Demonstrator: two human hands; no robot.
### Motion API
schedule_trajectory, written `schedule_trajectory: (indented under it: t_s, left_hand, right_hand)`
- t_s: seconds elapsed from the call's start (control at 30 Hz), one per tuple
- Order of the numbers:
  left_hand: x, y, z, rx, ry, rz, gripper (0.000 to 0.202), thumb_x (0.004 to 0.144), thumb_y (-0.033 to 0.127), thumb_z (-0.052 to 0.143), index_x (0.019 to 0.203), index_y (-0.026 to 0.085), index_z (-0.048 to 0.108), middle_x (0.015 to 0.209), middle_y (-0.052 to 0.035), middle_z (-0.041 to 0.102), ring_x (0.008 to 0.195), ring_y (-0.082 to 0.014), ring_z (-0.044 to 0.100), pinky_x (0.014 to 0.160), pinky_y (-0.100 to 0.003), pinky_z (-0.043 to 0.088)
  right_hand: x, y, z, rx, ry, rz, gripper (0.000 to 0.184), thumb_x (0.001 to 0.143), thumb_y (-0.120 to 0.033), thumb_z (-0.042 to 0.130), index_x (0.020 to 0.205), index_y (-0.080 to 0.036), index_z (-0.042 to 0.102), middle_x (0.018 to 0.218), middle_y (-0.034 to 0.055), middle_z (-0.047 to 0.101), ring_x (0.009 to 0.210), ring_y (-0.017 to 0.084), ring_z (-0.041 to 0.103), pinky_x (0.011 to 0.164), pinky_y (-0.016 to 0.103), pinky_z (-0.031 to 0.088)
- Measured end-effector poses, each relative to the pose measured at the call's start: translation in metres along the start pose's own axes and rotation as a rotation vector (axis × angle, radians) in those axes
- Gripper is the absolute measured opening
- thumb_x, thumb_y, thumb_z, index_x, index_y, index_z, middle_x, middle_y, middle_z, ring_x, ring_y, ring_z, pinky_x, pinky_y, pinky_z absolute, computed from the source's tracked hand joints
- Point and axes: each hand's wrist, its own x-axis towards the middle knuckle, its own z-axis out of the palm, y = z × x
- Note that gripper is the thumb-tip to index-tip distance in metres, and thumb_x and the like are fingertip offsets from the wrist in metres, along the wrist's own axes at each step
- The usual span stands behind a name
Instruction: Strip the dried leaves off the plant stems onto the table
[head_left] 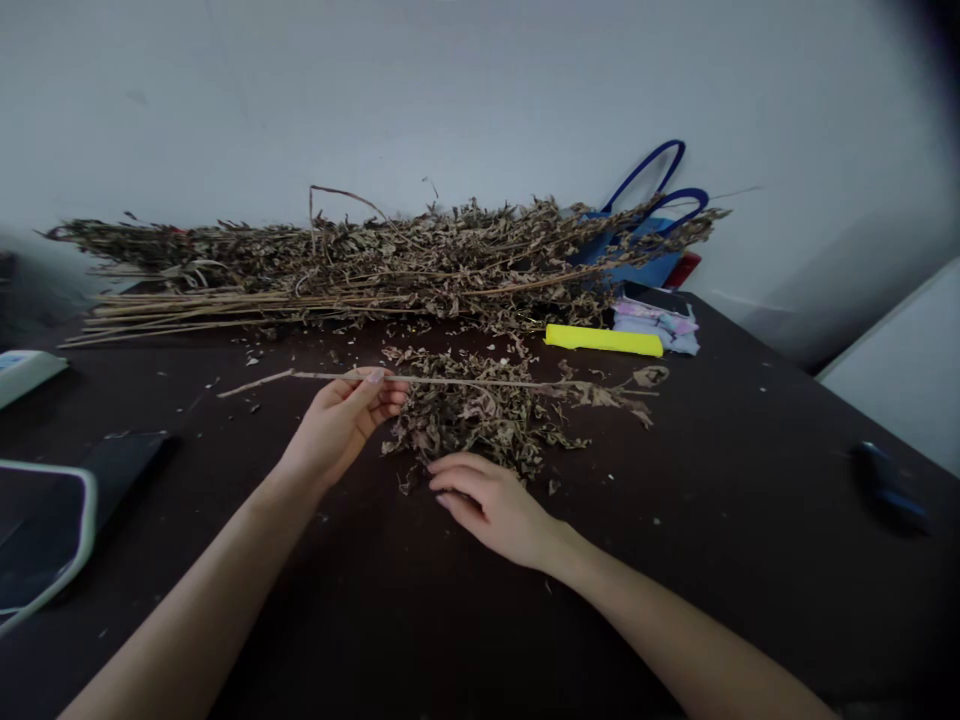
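Between thumb and fingers, my left hand (349,415) pinches a long, thin dried plant stem (480,382). The stem runs almost level across the view, with a few withered leaves at its right end and a bend near its left end. Below the stem lies a heap of dried leaves (487,425) on the dark table. My right hand (491,505) is at the near edge of this heap, palm down, its fingers slightly curled and apart. Nothing shows in its fingers. Whether the fingertips touch the leaves is hard to tell.
Along the wall lies a large bundle of dried stems (375,260). Right of it are a blue bag (645,260), a yellow object (604,340) and a lilac packet (660,328). A dark object (889,487) lies far right; a pale-rimmed object (90,510) is at left.
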Motion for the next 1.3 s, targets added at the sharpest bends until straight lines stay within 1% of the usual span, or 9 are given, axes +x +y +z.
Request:
schedule_trajectory:
  t_s: [0.13,0.33,0.43,0.6,0.73,0.87,0.97,1.07,1.3]
  left_hand:
    - [0.002,0.003,-0.002,-0.025,0.027,-0.016,0.011,0.082,0.013,0.054,0.074,0.010,0.061,0.075,-0.0083,0.068,0.066,-0.0111,0.062,0.064,-0.021,0.049]
    - [0.006,0.003,-0.007,-0.065,0.025,-0.030,0.009,0.082,0.013,0.054,0.076,0.012,0.061,0.075,-0.0074,0.068,0.066,-0.0109,0.062,0.063,-0.020,0.049]
    - [0.008,0.002,-0.010,-0.067,-0.002,-0.019,0.007,0.082,0.015,0.056,0.077,0.012,0.060,0.076,-0.0075,0.068,0.067,-0.0109,0.062,0.064,-0.021,0.050]
    - [0.010,0.000,-0.019,-0.062,-0.087,-0.009,0.005,0.082,0.016,0.057,0.080,0.012,0.060,0.080,-0.0079,0.068,0.069,-0.0111,0.062,0.065,-0.021,0.051]
    - [0.011,0.000,-0.023,-0.049,-0.115,-0.019,0.004,0.081,0.016,0.058,0.081,0.012,0.060,0.080,-0.0080,0.068,0.069,-0.0115,0.062,0.065,-0.021,0.051]
    - [0.011,0.000,-0.023,-0.032,-0.116,-0.030,0.004,0.081,0.016,0.058,0.080,0.012,0.059,0.079,-0.0076,0.068,0.068,-0.0115,0.062,0.064,-0.021,0.051]
    - [0.010,0.000,-0.022,-0.008,-0.139,-0.046,0.006,0.083,0.017,0.056,0.081,0.012,0.058,0.079,-0.0074,0.067,0.068,-0.0113,0.061,0.064,-0.021,0.050]
    - [0.009,-0.001,-0.021,0.033,-0.192,-0.049,0.007,0.084,0.019,0.055,0.082,0.013,0.058,0.080,-0.0072,0.066,0.070,-0.0115,0.061,0.066,-0.021,0.050]
    - [0.000,0.003,-0.013,0.116,-0.331,-0.045,0.010,0.083,0.023,0.057,0.082,0.014,0.058,0.078,-0.0055,0.063,0.068,-0.0117,0.057,0.062,-0.022,0.048]
  right_hand:
    - [0.002,-0.004,-0.013,0.112,0.025,0.055,0.019,0.090,-0.020,0.043,0.100,-0.019,0.059,0.098,0.0056,0.060,0.077,0.012,0.058,0.063,0.024,0.046]
    - [0.003,-0.005,-0.048,0.128,-0.180,0.111,0.016,0.089,-0.026,0.048,0.088,-0.018,0.062,0.076,0.0008,0.062,0.064,0.010,0.057,0.059,0.023,0.043]
    - [0.001,0.003,-0.066,0.203,-0.207,0.230,0.016,0.088,-0.028,0.049,0.086,-0.018,0.062,0.073,0.0004,0.062,0.061,0.009,0.058,0.055,0.021,0.042]
    - [-0.003,0.037,-0.077,0.564,0.052,0.468,0.021,0.086,-0.035,0.051,0.082,-0.017,0.060,0.081,0.0036,0.062,0.059,0.008,0.057,0.048,0.020,0.041]
    - [-0.006,0.064,-0.084,0.862,0.401,0.476,0.015,0.075,-0.032,0.063,0.081,-0.018,0.060,0.076,0.0017,0.061,0.054,0.008,0.052,0.045,0.020,0.038]
    - [-0.011,0.078,-0.101,0.946,0.535,0.518,0.018,0.073,-0.036,0.066,0.077,-0.019,0.061,0.072,0.0008,0.059,0.058,0.009,0.054,0.050,0.021,0.043]
    - [-0.014,0.076,-0.110,0.905,0.461,0.523,0.025,0.079,-0.044,0.059,0.079,-0.018,0.062,0.070,0.0006,0.057,0.053,0.008,0.050,0.045,0.019,0.040]
    - [-0.016,0.061,-0.112,0.801,0.287,0.477,0.028,0.084,-0.045,0.052,0.085,-0.019,0.061,0.072,0.0005,0.056,0.052,0.007,0.047,0.043,0.017,0.035]
    - [-0.009,0.025,-0.091,0.723,-0.096,0.417,0.029,0.088,-0.040,0.048,0.094,-0.016,0.062,0.078,0.0019,0.059,0.047,0.004,0.035,0.043,0.018,0.028]
